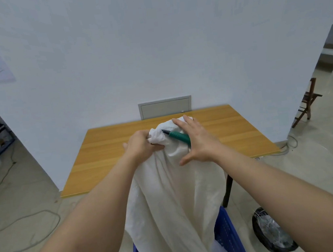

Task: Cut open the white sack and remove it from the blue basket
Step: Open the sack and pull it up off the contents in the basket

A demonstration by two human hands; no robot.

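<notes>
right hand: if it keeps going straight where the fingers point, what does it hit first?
Probably the bunched top of the white sack: the right hand points up-left with its fingers already over it, a green-handled cutter under the palm. Beyond lies the wooden table; depth is unclear.

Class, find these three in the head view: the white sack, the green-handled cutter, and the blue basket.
white sack (171, 199), head view: on the hanging cloth below the hands.
green-handled cutter (178, 136), head view: on the green handle.
blue basket (228, 234), head view: on its right wall.
</notes>
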